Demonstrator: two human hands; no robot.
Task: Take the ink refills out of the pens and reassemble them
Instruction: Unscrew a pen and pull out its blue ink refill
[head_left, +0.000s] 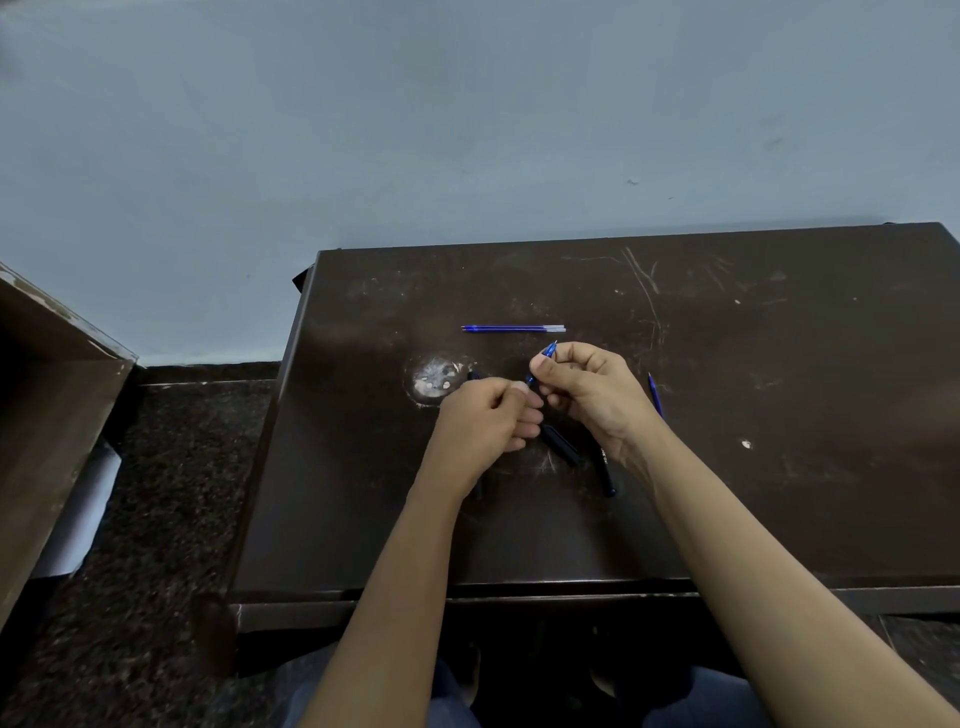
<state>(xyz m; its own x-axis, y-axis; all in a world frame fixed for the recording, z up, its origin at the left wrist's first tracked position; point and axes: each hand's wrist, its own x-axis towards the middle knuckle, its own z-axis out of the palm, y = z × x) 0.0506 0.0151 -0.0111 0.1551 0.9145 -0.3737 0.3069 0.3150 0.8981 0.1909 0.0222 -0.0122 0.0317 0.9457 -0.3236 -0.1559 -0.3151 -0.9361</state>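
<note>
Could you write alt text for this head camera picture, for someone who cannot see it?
Seen from above, a person's left hand and right hand together grip a blue pen over a scratched dark table. A loose blue ink refill lies just beyond the hands, and dark pen parts lie beneath them.

A loose blue refill (513, 328) lies flat at twelve o'clock from the hands, running nine to three, its clear end toward three. A blue pen tip (548, 349) is held up off the table, pointing toward one o'clock. A dark pen barrel (561, 446) lies at six o'clock of it, slanting toward five. Another dark barrel (607, 475) lies just beside, partly hidden. A thin blue piece (654, 392) lies at three o'clock.
</note>
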